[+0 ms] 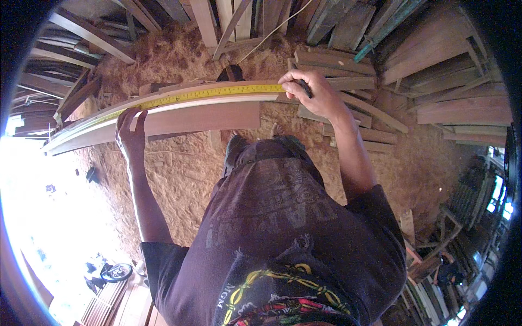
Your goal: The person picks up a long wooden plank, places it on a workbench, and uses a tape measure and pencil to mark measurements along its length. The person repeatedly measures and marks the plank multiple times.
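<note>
Yellow tape measure [217,93] lies stretched left to right along a long strip of wood, just far of a pale edge [201,107] and a broad reddish board [212,119]; the right hand [316,93] is closed round a dark pen [306,88], its thumb and forefinger narrowed at the tape's right end; the left hand [130,127] reaches the tape farther left, fingers slightly apart, though I cannot tell whether they pinch it or only press on it; the step in hand looks like measuring a length; the next move seems to call for keeping the tape taut and flat, with the pen tip free to mark the wood.

Brown, uneven ground [179,174], seemingly strewn with sawdust, spreads beneath; stacked planks [348,65] lie at far right, a greenish pole [383,35] beyond them; glaring daylight floods the left side, where a spoked wheel [116,273] shows nearer.
</note>
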### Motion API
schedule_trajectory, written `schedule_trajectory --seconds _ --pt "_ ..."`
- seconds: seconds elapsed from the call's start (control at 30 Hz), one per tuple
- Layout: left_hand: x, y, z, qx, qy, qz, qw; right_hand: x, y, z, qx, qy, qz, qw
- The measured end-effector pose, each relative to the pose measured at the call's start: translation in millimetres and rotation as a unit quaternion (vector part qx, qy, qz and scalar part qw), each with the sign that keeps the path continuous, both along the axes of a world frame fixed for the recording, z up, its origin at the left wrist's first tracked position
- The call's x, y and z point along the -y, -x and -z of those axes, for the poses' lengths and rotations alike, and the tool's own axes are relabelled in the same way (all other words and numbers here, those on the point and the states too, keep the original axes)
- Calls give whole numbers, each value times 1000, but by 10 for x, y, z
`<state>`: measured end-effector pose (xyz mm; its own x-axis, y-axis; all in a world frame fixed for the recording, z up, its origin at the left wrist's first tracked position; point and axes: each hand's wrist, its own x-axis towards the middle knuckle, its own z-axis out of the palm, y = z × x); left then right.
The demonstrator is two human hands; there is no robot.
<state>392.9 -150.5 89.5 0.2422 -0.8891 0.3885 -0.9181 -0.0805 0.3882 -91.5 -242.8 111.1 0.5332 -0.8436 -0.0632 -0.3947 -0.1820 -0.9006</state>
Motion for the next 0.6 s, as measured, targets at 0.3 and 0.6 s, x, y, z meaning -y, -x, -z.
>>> schedule_trajectory --seconds 0.3,0.6 --pt "-7 -17 -14 -31 -10 6 999 -26 -21 -6 21 -9 18 1000" --pt "8 -97 66 46 -34 24 998 -46 6 144 53 22 32 998"
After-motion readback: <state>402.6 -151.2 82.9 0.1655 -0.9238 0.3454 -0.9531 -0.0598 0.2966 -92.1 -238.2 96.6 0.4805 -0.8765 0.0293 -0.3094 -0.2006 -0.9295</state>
